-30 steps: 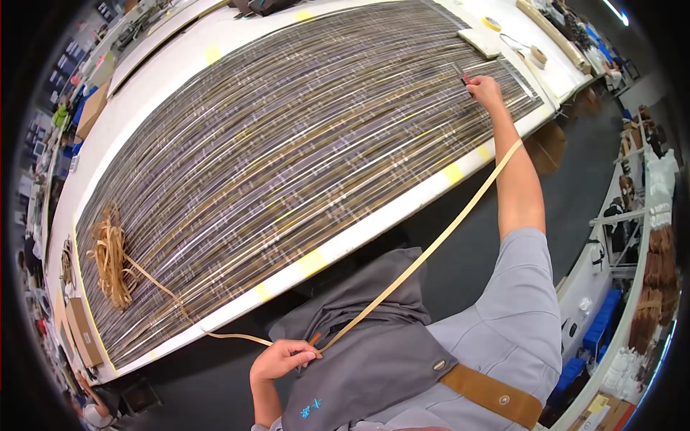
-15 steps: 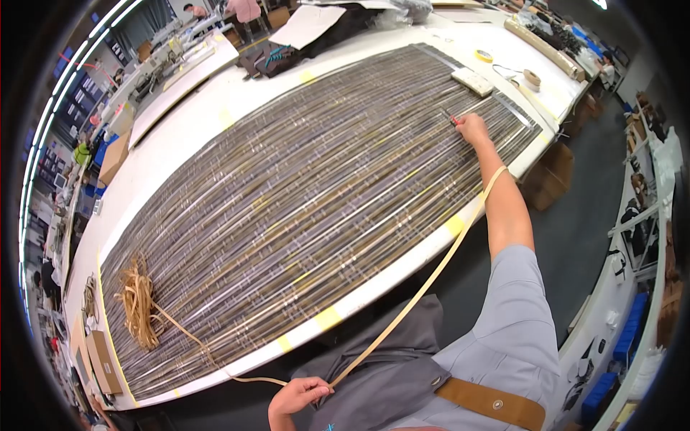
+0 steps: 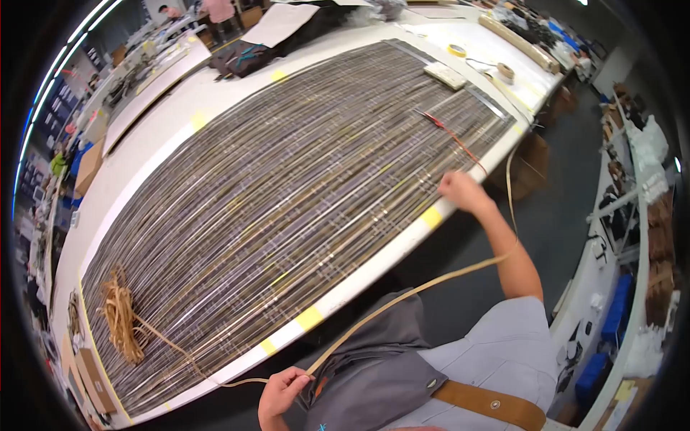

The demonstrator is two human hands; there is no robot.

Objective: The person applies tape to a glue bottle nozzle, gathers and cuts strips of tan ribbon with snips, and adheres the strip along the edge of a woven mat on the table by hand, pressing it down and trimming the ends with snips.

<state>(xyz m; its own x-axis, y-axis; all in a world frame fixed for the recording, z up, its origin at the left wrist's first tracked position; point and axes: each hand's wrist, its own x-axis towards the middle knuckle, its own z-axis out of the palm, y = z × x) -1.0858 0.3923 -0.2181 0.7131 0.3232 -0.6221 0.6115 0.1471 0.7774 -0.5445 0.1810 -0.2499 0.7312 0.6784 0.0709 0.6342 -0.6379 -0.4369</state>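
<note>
My left fingers [image 3: 299, 381] pinch the tan strip [image 3: 430, 283], best kept untwisted, near the striped sheet [image 3: 287, 194]; right hand [image 3: 463, 191], closure unclear.

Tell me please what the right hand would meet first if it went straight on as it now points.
The right hand would likely meet the strips first, just ahead of it; its height above them is unclear, so it might pass over.

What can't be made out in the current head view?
In the head view:
Bare right hand: curled, blurred fingers hide whether it holds anything.
Turquoise lettering on the grey cloth apron: cut off by the bottom edge.
Tan flat-strip bundle: outer loops hide inner ones.
</note>
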